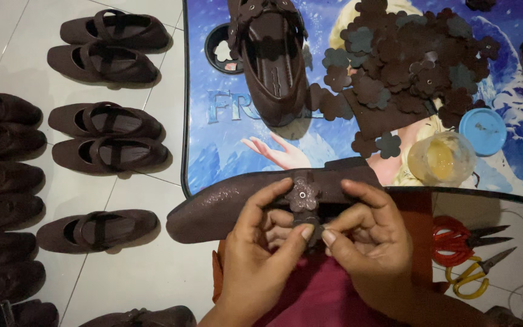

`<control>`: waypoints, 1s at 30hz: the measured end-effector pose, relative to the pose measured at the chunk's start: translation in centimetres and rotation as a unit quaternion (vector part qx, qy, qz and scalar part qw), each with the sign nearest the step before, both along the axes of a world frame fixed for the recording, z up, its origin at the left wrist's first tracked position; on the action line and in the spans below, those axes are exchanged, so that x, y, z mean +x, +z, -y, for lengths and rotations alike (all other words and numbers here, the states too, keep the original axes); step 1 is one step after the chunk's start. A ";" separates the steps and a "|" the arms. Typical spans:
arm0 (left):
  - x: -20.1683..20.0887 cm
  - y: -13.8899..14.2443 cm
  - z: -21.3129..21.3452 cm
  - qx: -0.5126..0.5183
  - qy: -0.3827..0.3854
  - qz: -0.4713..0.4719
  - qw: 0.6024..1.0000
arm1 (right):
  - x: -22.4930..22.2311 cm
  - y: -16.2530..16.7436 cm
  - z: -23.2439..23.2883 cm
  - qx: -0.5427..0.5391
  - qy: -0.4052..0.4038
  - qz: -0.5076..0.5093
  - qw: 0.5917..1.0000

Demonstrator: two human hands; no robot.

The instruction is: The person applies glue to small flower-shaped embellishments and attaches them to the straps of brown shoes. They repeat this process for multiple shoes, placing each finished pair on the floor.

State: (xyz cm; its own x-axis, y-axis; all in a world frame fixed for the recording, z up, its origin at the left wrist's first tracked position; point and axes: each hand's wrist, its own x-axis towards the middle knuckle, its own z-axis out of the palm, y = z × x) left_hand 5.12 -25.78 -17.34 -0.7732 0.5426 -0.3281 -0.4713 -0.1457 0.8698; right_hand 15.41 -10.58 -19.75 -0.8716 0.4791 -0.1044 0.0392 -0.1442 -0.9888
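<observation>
Far out to the left of your grip, rows of dark brown strap shoes (101,60) lie in pairs on the pale tiled floor (146,272). Your left hand (261,242) comes up from the bottom edge with the wrist bent inward, fingers curled over the near edge of the brown glittery shoe (225,203) that lies sideways, its toe pointing left. The thumb and forefinger of that hand pinch narrow on the shoe's strap, just under the brown flower ornament (303,195) with its pale centre stud. Your right hand (367,239) mirrors it, fingers draped over the shoe's top edge and thumb pressed to the same spot, so both grips close on the strap with thumb tips almost touching.

Above your grip, a blue picture mat (213,145) with a cartoon print carries another brown shoe (273,60) standing sole-down. Up and to the right lies a heap of brown flower cutouts (404,57). Further right stand a clear round jar of yellowish glue (442,158) and its blue round lid (482,131). Just right of your right hand, red-handled scissors (461,239) and yellow-handled scissors (473,275) lie on the floor.
</observation>
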 end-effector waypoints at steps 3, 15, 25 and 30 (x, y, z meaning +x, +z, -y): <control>-1.2 0.4 -0.2 -0.018 0.014 -0.069 0.997 | -0.2 0.9 -0.4 0.031 0.032 -0.024 0.999; -6.8 1.8 -1.1 -0.047 -0.043 -0.052 0.997 | -1.1 4.5 -1.9 0.291 0.064 -0.030 0.954; -7.7 2.9 -0.8 -0.053 -0.057 -0.020 0.997 | -1.3 4.4 -1.6 0.399 0.063 -0.040 0.914; -5.1 5.1 1.2 -0.038 -0.031 0.020 0.999 | -4.4 5.6 -2.8 0.536 0.010 -0.168 0.827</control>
